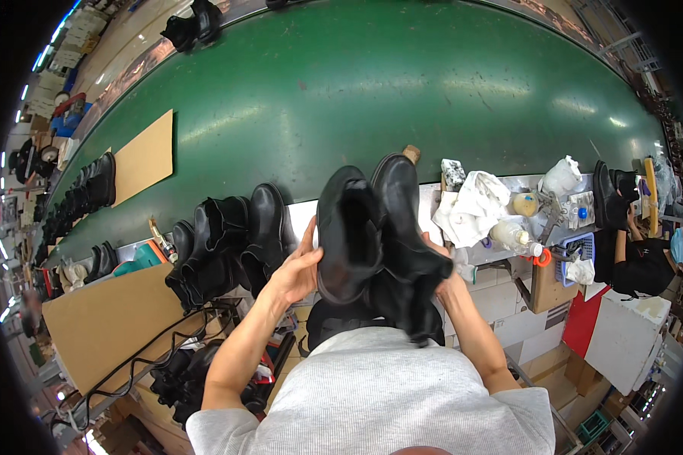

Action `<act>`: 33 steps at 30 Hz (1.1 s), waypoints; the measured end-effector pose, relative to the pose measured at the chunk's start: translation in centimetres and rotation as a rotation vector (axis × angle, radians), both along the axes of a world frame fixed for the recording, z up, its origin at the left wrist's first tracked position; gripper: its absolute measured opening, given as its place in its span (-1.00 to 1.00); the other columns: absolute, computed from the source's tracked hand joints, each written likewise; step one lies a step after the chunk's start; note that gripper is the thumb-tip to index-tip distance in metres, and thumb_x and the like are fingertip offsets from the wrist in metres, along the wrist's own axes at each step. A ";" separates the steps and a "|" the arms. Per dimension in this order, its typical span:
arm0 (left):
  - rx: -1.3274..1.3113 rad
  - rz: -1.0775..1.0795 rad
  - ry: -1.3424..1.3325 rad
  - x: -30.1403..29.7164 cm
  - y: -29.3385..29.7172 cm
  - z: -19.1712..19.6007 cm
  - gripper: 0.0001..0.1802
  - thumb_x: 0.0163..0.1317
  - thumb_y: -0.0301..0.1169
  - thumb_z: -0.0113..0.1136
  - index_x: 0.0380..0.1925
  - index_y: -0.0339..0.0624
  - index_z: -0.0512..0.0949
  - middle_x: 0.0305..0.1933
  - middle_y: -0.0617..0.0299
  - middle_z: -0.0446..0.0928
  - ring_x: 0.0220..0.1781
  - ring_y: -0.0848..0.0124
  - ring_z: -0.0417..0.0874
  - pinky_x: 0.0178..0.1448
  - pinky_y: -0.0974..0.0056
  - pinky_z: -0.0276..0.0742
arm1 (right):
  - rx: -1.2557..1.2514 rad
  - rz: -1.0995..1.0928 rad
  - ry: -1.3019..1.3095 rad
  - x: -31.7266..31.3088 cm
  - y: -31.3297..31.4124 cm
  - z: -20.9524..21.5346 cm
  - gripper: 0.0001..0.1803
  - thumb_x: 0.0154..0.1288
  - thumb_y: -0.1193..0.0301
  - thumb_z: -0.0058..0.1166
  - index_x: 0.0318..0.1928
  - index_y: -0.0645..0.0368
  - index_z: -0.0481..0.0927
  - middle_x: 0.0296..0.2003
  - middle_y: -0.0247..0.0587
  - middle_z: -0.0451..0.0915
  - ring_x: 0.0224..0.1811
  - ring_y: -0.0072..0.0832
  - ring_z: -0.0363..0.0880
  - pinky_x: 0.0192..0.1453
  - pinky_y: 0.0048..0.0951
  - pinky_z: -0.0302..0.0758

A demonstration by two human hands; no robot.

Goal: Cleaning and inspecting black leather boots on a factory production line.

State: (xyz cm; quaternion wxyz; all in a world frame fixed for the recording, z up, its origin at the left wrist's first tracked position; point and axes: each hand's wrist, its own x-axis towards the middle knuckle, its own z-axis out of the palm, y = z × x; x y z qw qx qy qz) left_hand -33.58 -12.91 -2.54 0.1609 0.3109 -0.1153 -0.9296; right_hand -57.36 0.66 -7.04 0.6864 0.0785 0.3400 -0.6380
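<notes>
Two black ankle boots are side by side in front of my chest, toes pointing away at the near edge of the green work surface. My left hand holds the left boot by its outer side, thumb along the upper and fingers partly hidden behind it. This boot tips so that its dark opening shows. Around the shaft of the right boot is my right hand, most of its fingers covered by the leather. The lower part of that boot's shaft is blurred.
More black boots stand close on my left. A brown board lies beyond them. To the right are a white cloth, a clear bottle, an orange ring and a blue basket. Another person works at far right.
</notes>
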 end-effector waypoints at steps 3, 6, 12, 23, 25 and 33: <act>-0.187 0.038 -0.106 -0.8 -1.4 -0.1 0.07 0.11 -0.54 0.21 0.44 0.17 -0.30 0.18 0.07 0.42 0.09 0.34 0.53 0.17 0.19 0.45 | 0.122 0.118 0.480 -1.2 -2.1 1.3 -0.29 0.29 0.30 0.11 0.36 0.14 0.10 -0.08 -0.17 0.57 -0.15 -0.55 0.55 -0.12 -0.56 0.46; -0.698 -0.046 -0.352 -2.5 -4.0 0.9 0.20 0.01 -0.51 0.33 0.42 -0.06 -0.41 0.10 -0.11 0.46 0.03 0.29 0.57 0.12 0.20 0.45 | 0.099 0.097 0.805 -4.3 -3.9 1.3 -0.23 0.21 0.32 0.21 0.34 0.25 0.11 -0.15 -0.13 0.59 -0.16 -0.51 0.56 -0.08 -0.51 0.48; -1.113 -0.261 -0.635 -3.0 -8.3 2.5 0.24 -0.09 -0.36 0.43 0.37 -0.43 -0.32 -0.13 -0.09 0.59 -0.17 0.22 0.66 -0.03 0.29 0.55 | 0.046 0.209 1.000 -7.2 -8.5 2.9 -0.20 0.14 0.47 0.24 0.33 0.37 0.12 -0.07 -0.08 0.56 -0.10 -0.47 0.56 -0.02 -0.50 0.50; 0.118 0.325 -0.086 -7.5 -11.2 0.7 -0.34 0.19 -0.29 0.25 0.13 -0.30 0.11 0.08 -0.30 0.30 0.04 -0.25 0.50 0.04 -0.41 0.45 | 0.178 0.138 0.254 -6.1 -15.5 2.5 -0.47 0.15 -0.01 0.22 -0.09 0.15 0.48 -0.23 -0.14 0.52 -0.20 -0.36 0.57 0.01 -0.18 0.52; 0.236 0.327 -0.081 -7.3 -11.3 0.4 -0.35 0.18 -0.29 0.26 0.14 -0.23 0.11 0.06 -0.29 0.32 0.06 -0.24 0.49 0.03 -0.41 0.47 | 0.188 0.151 0.237 -5.9 -15.4 2.4 -0.45 0.13 -0.04 0.23 -0.08 0.12 0.48 -0.20 -0.12 0.50 -0.21 -0.33 0.58 0.00 -0.16 0.52; 0.233 0.342 -0.105 -7.3 -10.2 0.3 -0.35 0.18 -0.28 0.26 0.12 -0.26 0.12 0.06 -0.27 0.32 0.06 -0.21 0.49 0.03 -0.40 0.47 | 0.216 0.182 0.246 -5.6 -14.8 2.0 -0.55 0.22 -0.11 0.06 -0.17 -0.03 0.58 -0.26 -0.38 0.62 -0.24 -0.47 0.60 -0.12 -0.31 0.56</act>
